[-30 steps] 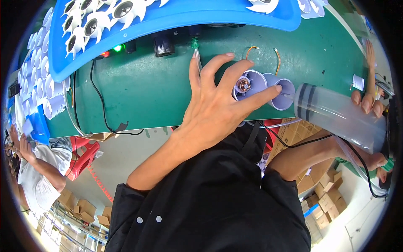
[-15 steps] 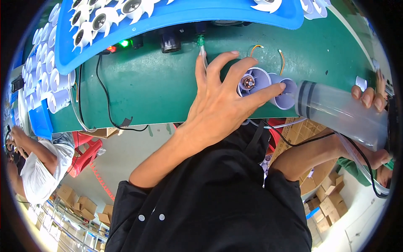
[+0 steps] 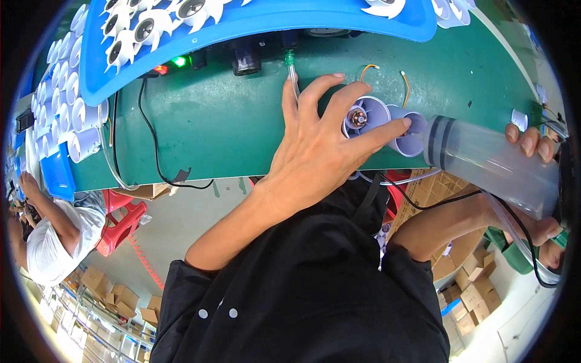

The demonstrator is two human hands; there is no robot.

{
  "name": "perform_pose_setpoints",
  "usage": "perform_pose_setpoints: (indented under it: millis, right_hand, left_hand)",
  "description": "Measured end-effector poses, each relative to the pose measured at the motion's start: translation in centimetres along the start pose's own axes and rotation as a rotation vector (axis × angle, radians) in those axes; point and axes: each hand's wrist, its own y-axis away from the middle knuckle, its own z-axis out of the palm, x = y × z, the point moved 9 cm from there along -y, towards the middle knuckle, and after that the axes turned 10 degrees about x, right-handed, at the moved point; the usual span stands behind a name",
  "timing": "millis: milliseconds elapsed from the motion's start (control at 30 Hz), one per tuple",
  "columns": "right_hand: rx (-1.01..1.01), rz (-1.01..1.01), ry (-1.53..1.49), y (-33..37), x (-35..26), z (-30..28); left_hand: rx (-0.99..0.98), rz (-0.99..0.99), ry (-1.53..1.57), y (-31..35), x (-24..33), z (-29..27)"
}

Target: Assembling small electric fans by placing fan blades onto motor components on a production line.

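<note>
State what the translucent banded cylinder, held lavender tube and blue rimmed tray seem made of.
Translucent banded cylinder: probably plastic, possibly glass, smooth; highlights streak its cloudy wall.
Held lavender tube: likely moulded plastic, satin, from its thin, even walls.
Blue rimmed tray: apparently plastic; uniform colour, slight gloss.

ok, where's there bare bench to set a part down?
Biggest patch: green bench between the black cable and left grip, in front of the blue tray. Second: right of the connector wires, beyond the clear cylinder. Crowded: left end, packed with lilac cups, and around the two cups at the left grip.
</note>
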Motion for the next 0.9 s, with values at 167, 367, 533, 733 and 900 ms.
perform_pose_setpoints:
  millis: [167,367,533,733,900]
  right_hand:
    - [0.018,0.010,0.023,-0.4,0.1,-0.5]
    - [-0.029,0.024,-0.382,0.0,1.3,3.6]
    - [0.010,0.018,-0.421,0.0,1.1,3.2]
    - [0.207,0.090,0.765,-1.1,-0.8,2.4]
    - [0.019,0.043,-0.078,-0.7,-0.3,-1.9]
  left_hand:
    - [0.003,0.010,-0.014,0.1,0.0,0.0]
    - [-0.014,0.001,-0.010,0.0,-0.1,0.1]
    - [-0.016,-0.007,0.001,0.0,0.0,0.2]
    - [-0.028,-0.003,-0.020,0.2,-0.1,0.1]
    - [-0.019,0.005,-0.011,0.0,0.0,0.0]
